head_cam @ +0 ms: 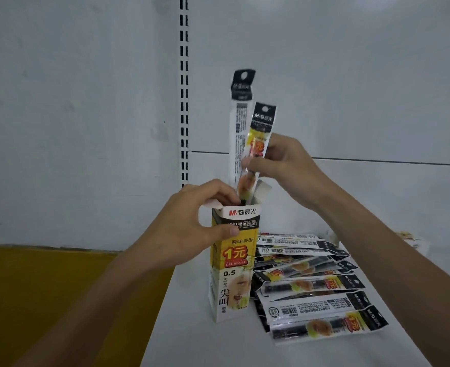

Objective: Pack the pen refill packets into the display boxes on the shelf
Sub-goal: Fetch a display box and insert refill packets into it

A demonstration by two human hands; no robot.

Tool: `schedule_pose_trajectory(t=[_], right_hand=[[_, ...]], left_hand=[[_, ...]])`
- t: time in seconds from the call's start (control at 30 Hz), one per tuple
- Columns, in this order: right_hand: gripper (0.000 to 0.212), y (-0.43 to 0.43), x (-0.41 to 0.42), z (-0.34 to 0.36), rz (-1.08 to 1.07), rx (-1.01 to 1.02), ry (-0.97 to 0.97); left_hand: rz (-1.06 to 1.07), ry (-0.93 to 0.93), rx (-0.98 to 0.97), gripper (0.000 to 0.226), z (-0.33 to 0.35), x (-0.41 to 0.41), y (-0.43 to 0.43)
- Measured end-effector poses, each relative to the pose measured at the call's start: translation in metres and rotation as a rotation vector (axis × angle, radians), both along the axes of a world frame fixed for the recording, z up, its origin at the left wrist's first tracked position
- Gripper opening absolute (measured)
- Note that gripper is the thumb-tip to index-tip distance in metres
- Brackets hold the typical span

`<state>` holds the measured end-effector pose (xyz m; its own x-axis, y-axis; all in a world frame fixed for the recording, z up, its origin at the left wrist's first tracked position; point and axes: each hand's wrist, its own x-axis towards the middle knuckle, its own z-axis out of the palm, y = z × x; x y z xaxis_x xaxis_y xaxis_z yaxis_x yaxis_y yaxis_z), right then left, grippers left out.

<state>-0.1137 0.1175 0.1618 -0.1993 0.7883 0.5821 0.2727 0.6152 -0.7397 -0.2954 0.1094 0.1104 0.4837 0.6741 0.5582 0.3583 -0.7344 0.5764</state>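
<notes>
A tall yellow, white and black display box [232, 271] stands upright on the white shelf [208, 340], its top flaps open. My left hand [192, 223] grips the box near its top, thumb across the front. My right hand [279, 165] pinches two long refill packets, one showing its white back [241, 112] and one its yellow front [261, 128]; their lower ends reach into the box mouth. A fanned pile of several more refill packets [314, 284] lies flat on the shelf just right of the box.
A slotted upright rail [184, 91] runs down the white back panel behind the box. A yellow surface [46, 300] lies lower left, beyond the shelf's left edge. Another small printed item [412, 239] sits blurred at the far right of the shelf.
</notes>
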Motion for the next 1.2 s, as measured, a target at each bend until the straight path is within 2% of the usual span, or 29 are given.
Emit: schedule_pose_trajectory(t=[0.13,0.23,0.33,0.43,0.53,0.57,0.63,0.7,0.73,0.77,0.83,0.9,0.93,1.07,1.13,1.2], right_hand=[[0.011,-0.003,0.001,-0.013,0.026,-0.113,-0.276],[0.018,-0.003,0.005,-0.012,0.026,-0.104,-0.133],[0.025,-0.002,0.008,-0.007,-0.015,-0.041,0.011],[0.018,-0.003,0.008,-0.009,-0.014,-0.030,-0.084],[0.014,-0.004,0.008,-0.012,-0.063,-0.046,-0.186],[0.018,-0.003,0.009,-0.012,-0.077,-0.023,-0.174],[0.039,-0.003,0.010,-0.012,-0.073,0.017,-0.136],[0.057,-0.004,0.009,-0.011,-0.024,0.036,-0.104],[0.059,-0.004,0.008,-0.010,-0.009,0.048,-0.097],[0.056,-0.005,0.008,-0.010,-0.007,0.057,-0.097],[0.034,-0.006,0.005,-0.009,-0.051,0.043,-0.156],[0.011,-0.005,0.002,-0.013,-0.141,0.018,-0.285],[0.010,-0.003,0.002,-0.015,-0.184,0.008,-0.355],[0.030,-0.002,0.003,-0.020,-0.201,-0.143,-0.542],[0.038,-0.002,0.006,-0.021,-0.192,-0.152,-0.448],[0.027,-0.002,0.010,-0.021,-0.190,-0.074,-0.265]], left_hand=[[0.013,-0.094,0.019,0.028,-0.010,0.003,0.005],[0.053,-0.146,0.063,0.033,-0.019,0.007,0.006],[0.065,-0.192,0.157,0.055,-0.023,0.013,0.005],[0.072,-0.238,0.200,0.075,-0.027,0.018,0.008],[0.079,-0.267,0.225,0.080,-0.030,0.021,0.011],[0.091,-0.271,0.245,0.081,-0.032,0.022,0.012],[0.122,-0.301,0.265,0.085,-0.034,0.024,0.014],[0.126,-0.333,0.239,0.085,-0.034,0.026,0.014],[0.120,-0.334,0.233,0.085,-0.033,0.027,0.014],[0.116,-0.324,0.234,0.084,-0.033,0.027,0.014],[0.112,-0.297,0.243,0.082,-0.033,0.026,0.015],[0.109,-0.272,0.258,0.081,-0.034,0.025,0.017],[0.107,-0.266,0.263,0.080,-0.035,0.025,0.017],[0.104,-0.239,0.250,0.067,-0.034,0.024,0.018],[0.109,-0.217,0.260,0.058,-0.034,0.024,0.019],[0.128,-0.210,0.255,0.052,-0.032,0.023,0.020]])
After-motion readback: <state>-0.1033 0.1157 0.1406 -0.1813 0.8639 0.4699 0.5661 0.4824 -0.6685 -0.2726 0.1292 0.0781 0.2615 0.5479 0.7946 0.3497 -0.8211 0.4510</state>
